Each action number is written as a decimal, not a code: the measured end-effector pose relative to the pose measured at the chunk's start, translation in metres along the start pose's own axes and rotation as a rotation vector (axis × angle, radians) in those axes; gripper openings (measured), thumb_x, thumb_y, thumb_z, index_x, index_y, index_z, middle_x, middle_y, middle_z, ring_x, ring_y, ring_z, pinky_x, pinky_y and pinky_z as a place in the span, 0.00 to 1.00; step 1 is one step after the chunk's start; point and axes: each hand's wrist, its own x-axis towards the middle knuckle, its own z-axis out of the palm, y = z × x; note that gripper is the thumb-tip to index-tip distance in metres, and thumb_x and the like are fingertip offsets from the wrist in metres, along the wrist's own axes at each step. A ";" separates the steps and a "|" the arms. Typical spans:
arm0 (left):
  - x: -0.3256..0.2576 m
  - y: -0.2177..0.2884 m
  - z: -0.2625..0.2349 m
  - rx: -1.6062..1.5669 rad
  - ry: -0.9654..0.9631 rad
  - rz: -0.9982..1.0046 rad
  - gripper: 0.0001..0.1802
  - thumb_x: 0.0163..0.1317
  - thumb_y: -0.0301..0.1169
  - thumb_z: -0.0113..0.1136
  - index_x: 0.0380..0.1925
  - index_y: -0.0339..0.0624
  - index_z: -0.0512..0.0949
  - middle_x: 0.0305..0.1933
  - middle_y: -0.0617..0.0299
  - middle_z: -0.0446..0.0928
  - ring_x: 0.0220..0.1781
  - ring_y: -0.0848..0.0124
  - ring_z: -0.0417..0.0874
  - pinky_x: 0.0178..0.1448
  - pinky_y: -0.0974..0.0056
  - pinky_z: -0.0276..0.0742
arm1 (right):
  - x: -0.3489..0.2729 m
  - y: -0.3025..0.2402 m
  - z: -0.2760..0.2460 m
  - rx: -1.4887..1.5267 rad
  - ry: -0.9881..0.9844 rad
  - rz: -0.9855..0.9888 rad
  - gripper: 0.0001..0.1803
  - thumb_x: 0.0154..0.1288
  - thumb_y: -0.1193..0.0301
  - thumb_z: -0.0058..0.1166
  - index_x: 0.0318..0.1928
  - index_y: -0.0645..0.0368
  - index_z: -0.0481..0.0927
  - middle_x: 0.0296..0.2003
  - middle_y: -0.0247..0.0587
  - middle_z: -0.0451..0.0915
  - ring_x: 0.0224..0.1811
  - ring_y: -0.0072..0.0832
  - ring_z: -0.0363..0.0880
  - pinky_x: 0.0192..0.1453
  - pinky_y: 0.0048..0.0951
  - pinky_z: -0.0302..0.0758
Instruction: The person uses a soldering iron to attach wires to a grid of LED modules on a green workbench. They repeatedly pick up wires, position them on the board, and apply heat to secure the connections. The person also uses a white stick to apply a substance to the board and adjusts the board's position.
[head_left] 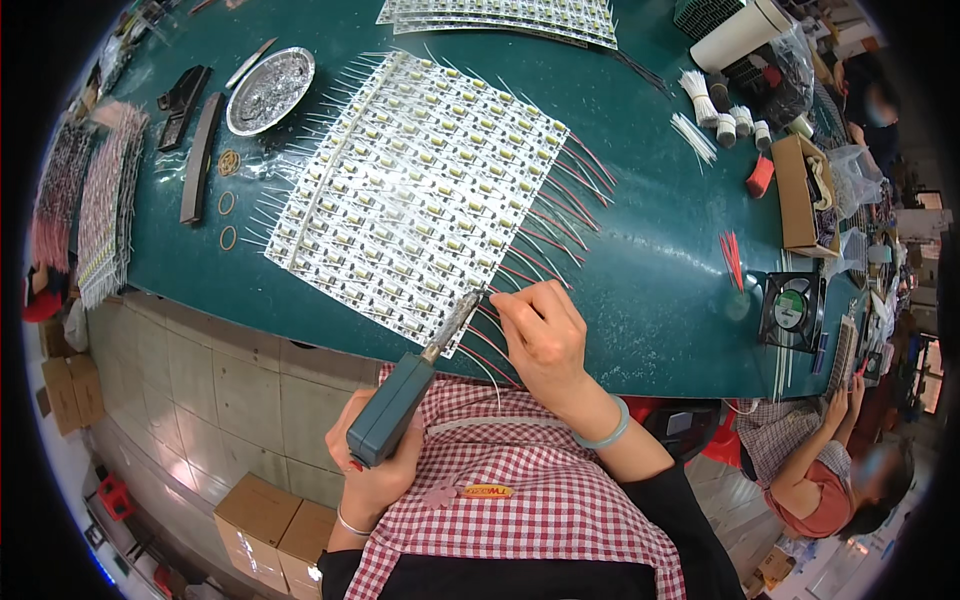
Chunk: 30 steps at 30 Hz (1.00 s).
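Note:
A large white circuit board panel (405, 185) with rows of yellow components lies slanted on the green table. Thin red and white wires (572, 205) stick out along its right edge. My left hand (378, 485) is closed round the dark green body of a soldering gun (393, 408). The gun's metal tip touches or hovers just over the panel's lower right edge; I cannot tell which. Right beside that tip, my right hand (548, 335) pinches a thin wire at the edge, its fingertips partly hiding it.
A foil-like dish (270, 92), a grey bar (203, 158) and rubber bands (228, 238) lie left of the panel. More panels (505, 22) sit at the back. On the right are wire bundles (697, 98), a cardboard box (800, 195) and a fan (791, 310). Another person (825, 470) sits at right.

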 end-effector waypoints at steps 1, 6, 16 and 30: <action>0.000 0.000 0.000 0.006 0.003 0.007 0.12 0.47 0.17 0.67 0.35 0.31 0.82 0.37 0.52 0.82 0.32 0.63 0.85 0.37 0.64 0.80 | 0.000 0.000 0.000 0.000 0.001 -0.001 0.14 0.53 0.84 0.66 0.41 0.60 0.84 0.29 0.36 0.75 0.32 0.32 0.76 0.33 0.32 0.75; -0.001 -0.004 -0.002 0.045 0.006 0.046 0.12 0.48 0.17 0.67 0.35 0.29 0.82 0.35 0.52 0.81 0.31 0.63 0.84 0.35 0.64 0.79 | -0.001 0.001 0.000 0.002 -0.001 -0.001 0.14 0.52 0.84 0.65 0.41 0.60 0.84 0.29 0.36 0.75 0.31 0.32 0.75 0.33 0.32 0.74; -0.004 -0.001 -0.003 -0.031 0.047 -0.002 0.12 0.50 0.17 0.69 0.36 0.28 0.83 0.36 0.52 0.82 0.31 0.65 0.84 0.34 0.65 0.78 | -0.002 0.001 0.001 0.022 0.005 0.026 0.14 0.53 0.83 0.66 0.41 0.59 0.84 0.29 0.37 0.74 0.31 0.33 0.76 0.33 0.34 0.74; -0.003 0.001 0.000 0.046 0.009 0.013 0.11 0.51 0.17 0.69 0.36 0.29 0.83 0.38 0.51 0.83 0.34 0.64 0.85 0.38 0.64 0.80 | -0.002 0.003 0.004 0.046 0.034 0.024 0.12 0.54 0.83 0.66 0.39 0.59 0.84 0.28 0.37 0.74 0.30 0.34 0.75 0.33 0.35 0.73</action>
